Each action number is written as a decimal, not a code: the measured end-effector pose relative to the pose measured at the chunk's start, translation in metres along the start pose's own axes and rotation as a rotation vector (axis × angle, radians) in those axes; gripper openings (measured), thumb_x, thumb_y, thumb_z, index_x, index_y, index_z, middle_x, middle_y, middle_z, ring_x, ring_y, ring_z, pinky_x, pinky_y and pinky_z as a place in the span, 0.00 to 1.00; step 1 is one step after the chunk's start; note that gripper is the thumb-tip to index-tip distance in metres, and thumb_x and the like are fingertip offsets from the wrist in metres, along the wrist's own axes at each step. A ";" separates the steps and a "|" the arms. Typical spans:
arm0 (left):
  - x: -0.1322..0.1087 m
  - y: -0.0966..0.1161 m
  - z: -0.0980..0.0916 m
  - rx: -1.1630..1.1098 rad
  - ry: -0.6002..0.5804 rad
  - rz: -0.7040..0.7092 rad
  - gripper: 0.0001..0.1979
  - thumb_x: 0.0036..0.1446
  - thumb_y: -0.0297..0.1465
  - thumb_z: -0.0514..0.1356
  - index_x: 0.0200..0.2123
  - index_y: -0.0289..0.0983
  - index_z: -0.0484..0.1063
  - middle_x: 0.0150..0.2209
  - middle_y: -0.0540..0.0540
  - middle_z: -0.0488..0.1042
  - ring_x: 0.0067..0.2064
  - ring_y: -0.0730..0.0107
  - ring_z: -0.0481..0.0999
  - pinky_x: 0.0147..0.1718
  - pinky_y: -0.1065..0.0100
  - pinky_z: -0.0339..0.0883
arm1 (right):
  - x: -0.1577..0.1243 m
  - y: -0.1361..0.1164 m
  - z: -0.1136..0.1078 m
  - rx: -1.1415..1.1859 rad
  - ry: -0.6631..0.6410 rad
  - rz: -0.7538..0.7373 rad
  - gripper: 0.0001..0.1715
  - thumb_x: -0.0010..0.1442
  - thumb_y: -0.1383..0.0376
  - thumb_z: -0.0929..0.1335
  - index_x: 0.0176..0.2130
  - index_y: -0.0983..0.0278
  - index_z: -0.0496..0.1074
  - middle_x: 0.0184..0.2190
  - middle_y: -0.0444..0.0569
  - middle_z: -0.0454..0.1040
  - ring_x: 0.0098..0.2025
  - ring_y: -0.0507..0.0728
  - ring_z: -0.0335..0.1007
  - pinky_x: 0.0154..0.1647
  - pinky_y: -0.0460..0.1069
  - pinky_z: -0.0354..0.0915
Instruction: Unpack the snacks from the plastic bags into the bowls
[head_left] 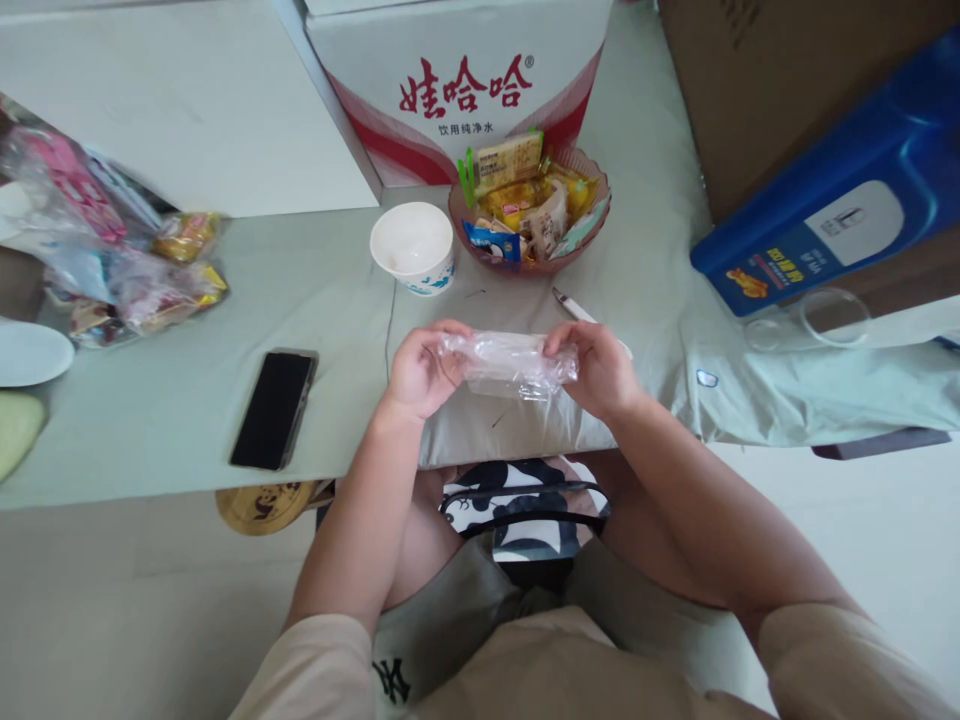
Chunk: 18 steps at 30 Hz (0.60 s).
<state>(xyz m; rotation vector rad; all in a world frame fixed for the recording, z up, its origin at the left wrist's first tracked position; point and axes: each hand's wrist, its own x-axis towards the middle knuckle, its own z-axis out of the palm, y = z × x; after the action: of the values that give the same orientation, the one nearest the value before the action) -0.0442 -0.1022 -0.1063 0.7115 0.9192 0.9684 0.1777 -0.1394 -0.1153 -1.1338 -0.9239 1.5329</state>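
A crinkled clear plastic wrapper (504, 358) stretches between my two hands, just above the front edge of the cloth-covered table. Its left end is pinched in my left hand (429, 368). My right hand (596, 368) grips the other end with thumb and fingers. Whether anything lies inside the wrapper, I cannot tell. Beyond my hands stands a white paper bowl (414, 247) with a blue print. To its right, a pink glass bowl (551, 262) holds several packaged snacks. A white pen-like tool (574, 306) with a dark tip lies behind my right hand, partly covered by it.
A black phone (274, 410) lies at the left. Bagged snacks (142, 285) sit farther left. At the back stands a white and red carton (465, 90). A big blue bottle (832, 200) leans at the right, near a clear plastic cup (832, 318). The table's edge runs below my hands.
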 end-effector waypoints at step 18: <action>0.004 -0.023 0.002 0.690 0.287 0.573 0.17 0.47 0.29 0.72 0.40 0.42 0.72 0.43 0.46 0.72 0.46 0.64 0.73 0.46 0.65 0.69 | -0.005 -0.001 0.004 -0.418 0.136 -0.094 0.20 0.54 0.51 0.74 0.29 0.60 0.65 0.22 0.38 0.62 0.25 0.50 0.57 0.29 0.48 0.55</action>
<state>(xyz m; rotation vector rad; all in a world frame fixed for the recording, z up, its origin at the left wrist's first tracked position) -0.0331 -0.1080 -0.1259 1.5037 1.3626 1.2832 0.1748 -0.1440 -0.1128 -1.4458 -1.2199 1.1997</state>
